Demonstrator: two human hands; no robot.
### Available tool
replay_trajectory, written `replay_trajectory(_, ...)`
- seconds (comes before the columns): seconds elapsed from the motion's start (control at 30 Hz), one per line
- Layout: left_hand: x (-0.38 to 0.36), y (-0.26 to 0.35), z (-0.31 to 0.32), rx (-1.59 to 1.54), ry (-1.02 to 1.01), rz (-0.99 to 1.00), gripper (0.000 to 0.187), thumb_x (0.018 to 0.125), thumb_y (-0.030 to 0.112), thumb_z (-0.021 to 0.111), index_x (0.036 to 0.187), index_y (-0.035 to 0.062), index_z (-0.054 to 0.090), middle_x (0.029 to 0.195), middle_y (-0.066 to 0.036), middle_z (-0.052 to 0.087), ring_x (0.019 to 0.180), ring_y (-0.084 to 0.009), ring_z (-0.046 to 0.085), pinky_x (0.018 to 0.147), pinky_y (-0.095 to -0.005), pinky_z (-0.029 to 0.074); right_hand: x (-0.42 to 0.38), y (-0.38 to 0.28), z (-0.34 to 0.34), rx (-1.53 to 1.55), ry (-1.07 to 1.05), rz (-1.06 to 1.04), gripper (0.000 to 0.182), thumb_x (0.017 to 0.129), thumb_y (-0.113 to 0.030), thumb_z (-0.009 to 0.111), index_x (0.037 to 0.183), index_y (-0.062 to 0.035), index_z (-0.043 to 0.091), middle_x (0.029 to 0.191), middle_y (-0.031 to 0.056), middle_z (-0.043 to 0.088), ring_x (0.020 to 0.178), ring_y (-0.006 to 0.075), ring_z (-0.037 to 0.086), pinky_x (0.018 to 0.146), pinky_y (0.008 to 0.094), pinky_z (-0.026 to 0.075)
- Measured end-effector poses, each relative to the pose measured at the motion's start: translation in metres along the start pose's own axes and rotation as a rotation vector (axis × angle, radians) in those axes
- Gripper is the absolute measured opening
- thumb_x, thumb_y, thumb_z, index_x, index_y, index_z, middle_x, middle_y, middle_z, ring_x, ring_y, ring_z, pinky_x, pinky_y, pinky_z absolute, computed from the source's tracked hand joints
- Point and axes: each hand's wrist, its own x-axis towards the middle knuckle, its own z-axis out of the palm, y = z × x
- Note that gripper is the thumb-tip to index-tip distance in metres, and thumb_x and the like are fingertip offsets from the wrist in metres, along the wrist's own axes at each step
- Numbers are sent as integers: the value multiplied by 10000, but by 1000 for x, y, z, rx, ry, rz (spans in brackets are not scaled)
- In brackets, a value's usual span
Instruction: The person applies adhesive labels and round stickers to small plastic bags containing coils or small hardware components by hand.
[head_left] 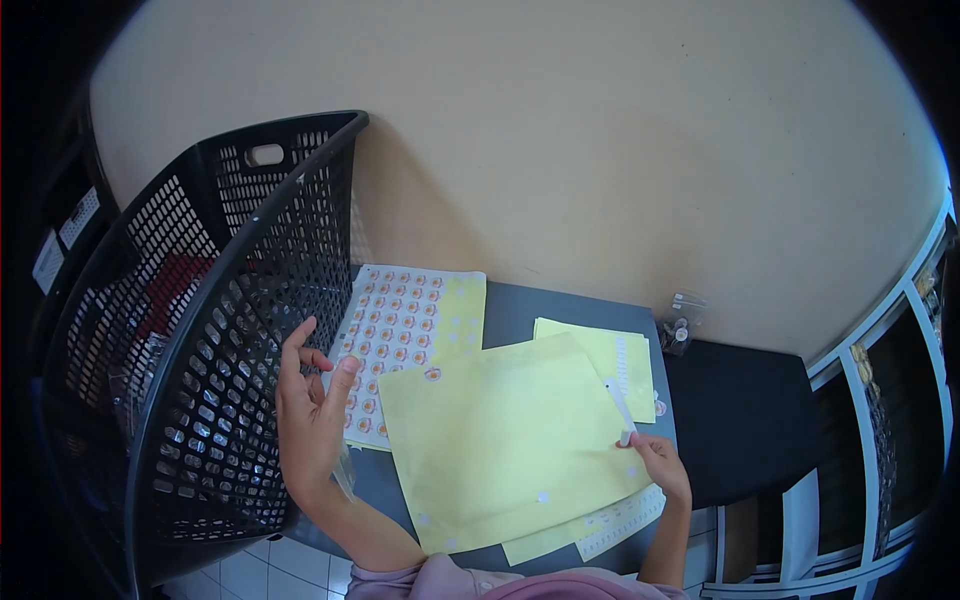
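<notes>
My left hand [312,425] is raised beside the black basket, thumb and fingers apart, with nothing visible between them. Just below its wrist is a clear plastic piece [345,474], partly hidden. With fingers closed, my right hand [662,468] pinches the right edge of a large yellow backing sheet [500,450], where a narrow white strip or curled edge shows. One round sticker [432,375] sits near this sheet's top left corner, and small pale spots dot its lower part. Behind it lies a sheet of round orange-and-white stickers [395,320], its right part bare yellow.
A tall black basket [240,270] holding clear plastic items stands at left. More yellow sheets [570,335] lie on the grey table [520,305]. A clear bag [683,325] with small items rests by the wall, near a black surface [740,420]. White-framed shelving [870,450] is at right.
</notes>
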Motion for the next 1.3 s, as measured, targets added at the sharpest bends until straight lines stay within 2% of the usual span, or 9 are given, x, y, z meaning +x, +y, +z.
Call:
replay_trajectory(0.2,6,-5,-8,-297,-51,38,427,831,129,340,1242,14,363,811,-26,415,725,-94,345,715,-206,303,16,-10,-21,206,99,-620,185,819,-108,545,932,29,599,885,56,589,890,124,520,758,238,400)
replay_trajectory(0.3,8,-11,-4,-562,-200,248,678,599,-40,279,1276,-9,281,874,-36,396,787,-96,337,772,-206,272,33,-18,-27,289,151,-592,212,842,-143,524,959,21,592,901,45,586,874,108,518,755,225,397)
replay_trajectory(0.5,0,7,12,-644,-291,316,692,652,-124,370,1311,6,204,921,-44,391,805,-81,376,780,-190,307,108,23,-9,240,220,-319,325,870,-265,488,986,22,586,893,46,602,826,89,523,748,209,395)
replay_trajectory(0.6,-2,12,18,-739,-350,326,697,733,-114,457,1329,30,126,970,-75,397,794,-94,391,768,-213,347,111,16,4,51,263,-273,342,849,-300,508,1018,-11,577,1037,112,560,940,167,504,825,292,369)
replay_trajectory(0.67,-4,21,26,-799,-285,291,741,718,-130,475,1334,45,102,989,-88,402,779,-97,427,740,-217,393,76,-30,28,-950,799,-529,330,827,-320,519,1027,-62,569,1216,161,423,1076,258,414,903,384,294)
replay_trajectory(0.83,-2,25,40,-874,-179,289,752,716,-125,509,1330,47,110,988,-91,404,803,-100,461,661,-189,437,16,-133,60,185,-281,-1011,354,833,-358,475,983,-50,565,1277,191,328,1095,293,398,935,413,263)
replay_trajectory(0.93,-3,25,49,-897,-76,305,691,735,-93,518,1317,16,163,977,-74,426,709,-73,463,591,-179,420,3,-160,88,384,-621,-1064,371,832,-333,489,1021,-19,545,1256,170,358,1047,250,447,907,379,305)
replay_trajectory(1.17,3,18,58,-957,18,258,601,767,-35,539,1276,18,224,1039,-93,421,885,-135,497,683,-211,454,14,-166,100,605,-565,-963,463,841,-333,498,1119,36,474,1145,104,420,933,187,491,736,290,403)
replay_trajectory(1.3,7,7,63,-1083,-425,98,669,782,4,540,1318,43,142,1187,-141,384,990,-191,468,810,-292,431,12,-165,100,828,-533,-825,571,843,-414,462,1138,75,441,1168,99,390,926,174,490,698,271,426)
